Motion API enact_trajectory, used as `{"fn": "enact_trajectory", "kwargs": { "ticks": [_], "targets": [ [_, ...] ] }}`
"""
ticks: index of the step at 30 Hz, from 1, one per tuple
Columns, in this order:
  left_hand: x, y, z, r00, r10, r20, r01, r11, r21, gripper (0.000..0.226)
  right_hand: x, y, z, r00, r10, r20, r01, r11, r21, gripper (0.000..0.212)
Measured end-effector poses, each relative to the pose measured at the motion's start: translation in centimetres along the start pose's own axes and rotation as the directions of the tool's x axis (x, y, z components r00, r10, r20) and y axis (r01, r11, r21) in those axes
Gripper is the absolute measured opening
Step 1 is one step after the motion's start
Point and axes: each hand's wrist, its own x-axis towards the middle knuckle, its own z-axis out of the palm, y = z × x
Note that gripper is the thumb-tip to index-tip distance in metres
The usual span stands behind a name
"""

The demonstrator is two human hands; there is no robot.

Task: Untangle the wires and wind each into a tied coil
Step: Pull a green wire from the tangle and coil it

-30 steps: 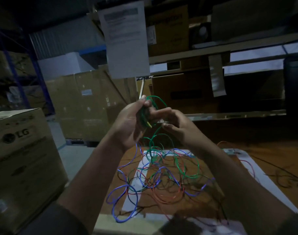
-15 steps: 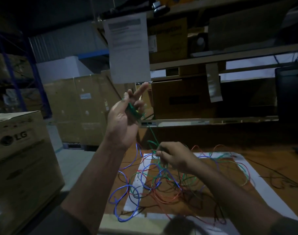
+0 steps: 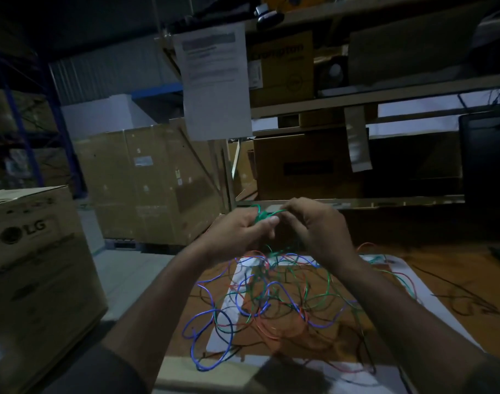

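Note:
A tangle of blue, green, red and black wires (image 3: pixel 274 302) lies on the wooden table (image 3: pixel 442 282), partly over white paper. Above it my left hand (image 3: pixel 237 234) grips a small bundle of green wire (image 3: pixel 261 216). My right hand (image 3: pixel 317 228) is close beside it, its fingertips pinching the same green wire at the top. The green strand trails down from my hands into the tangle.
A large LG carton (image 3: pixel 35 268) stands at the left. More cartons (image 3: pixel 146 183) and a shelf rack with a hanging printed sheet (image 3: pixel 214 81) fill the back. A dark monitor (image 3: pixel 487 166) stands at the right. Thin black wires (image 3: pixel 470 302) lie on the table's right side.
My left hand has come down from its raised position, and my right hand has risen from the tangle to meet it at the green wire.

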Motion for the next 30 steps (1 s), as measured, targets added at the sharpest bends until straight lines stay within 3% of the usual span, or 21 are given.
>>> {"fn": "enact_trajectory", "kwargs": {
  "ticks": [2, 4, 6, 8, 12, 14, 17, 21, 23, 24, 27, 30],
  "targets": [
    [0.1, 0.6, -0.6, 0.998, -0.001, -0.062, -0.002, 0.999, -0.054, 0.034, -0.4, 0.9, 0.2, 0.999, -0.036, 0.02, 0.038, 0.994, -0.103, 0.028],
    [0.5, 0.5, -1.7, 0.962, -0.076, -0.261, 0.012, 0.97, -0.241, 0.036, -1.4, 2.2, 0.5, 0.999, -0.035, 0.023, 0.038, 0.99, -0.137, 0.041],
    [0.8, 0.3, -3.5, 0.892, -0.216, -0.396, -0.053, 0.822, -0.567, 0.037, -2.6, 4.0, 0.7, 0.999, 0.035, 0.031, -0.03, 0.988, -0.15, 0.05],
    [0.8, 0.0, -5.6, 0.856, -0.282, -0.433, -0.18, 0.623, -0.761, 0.037, -4.1, 6.0, 0.9, 0.99, 0.124, 0.064, -0.104, 0.963, -0.25, 0.049],
    [0.7, -0.6, -7.3, 0.842, -0.291, -0.454, -0.288, 0.471, -0.834, 0.038, -6.5, 10.2, 1.5, 0.897, 0.402, 0.186, -0.255, 0.813, -0.524, 0.039],
    [0.8, -0.6, -7.6, 0.828, -0.296, -0.476, -0.338, 0.414, -0.845, 0.04, -7.0, 11.5, 1.5, 0.836, 0.49, 0.247, -0.228, 0.721, -0.655, 0.04],
    [0.6, -0.5, -8.0, 0.789, -0.296, -0.538, -0.395, 0.427, -0.814, 0.039, -7.5, 12.6, 0.9, 0.7, 0.67, 0.248, -0.317, 0.603, -0.732, 0.037],
    [0.8, -0.3, -6.5, 0.828, -0.257, -0.499, -0.244, 0.637, -0.731, 0.037, -6.4, 12.3, 1.0, 0.588, 0.716, 0.377, -0.487, 0.685, -0.541, 0.036],
    [1.2, 0.0, -5.0, 0.882, -0.231, -0.411, -0.119, 0.735, -0.667, 0.036, -4.7, 9.9, 0.8, 0.623, 0.67, 0.404, -0.615, 0.738, -0.276, 0.051],
    [1.3, 0.1, -4.3, 0.906, -0.218, -0.363, -0.078, 0.757, -0.649, 0.036, -3.8, 8.4, 0.3, 0.677, 0.633, 0.375, -0.637, 0.76, -0.133, 0.056],
    [1.4, 0.9, -2.1, 0.959, -0.184, -0.215, -0.016, 0.724, -0.69, 0.036, -1.5, 3.5, -0.9, 0.832, 0.501, 0.238, -0.547, 0.811, 0.207, 0.054],
    [1.6, 1.7, -0.5, 0.986, -0.15, -0.079, 0.023, 0.58, -0.814, 0.037, -0.3, 0.2, -0.7, 0.885, 0.352, 0.306, -0.442, 0.841, 0.311, 0.063]
  ]
}}
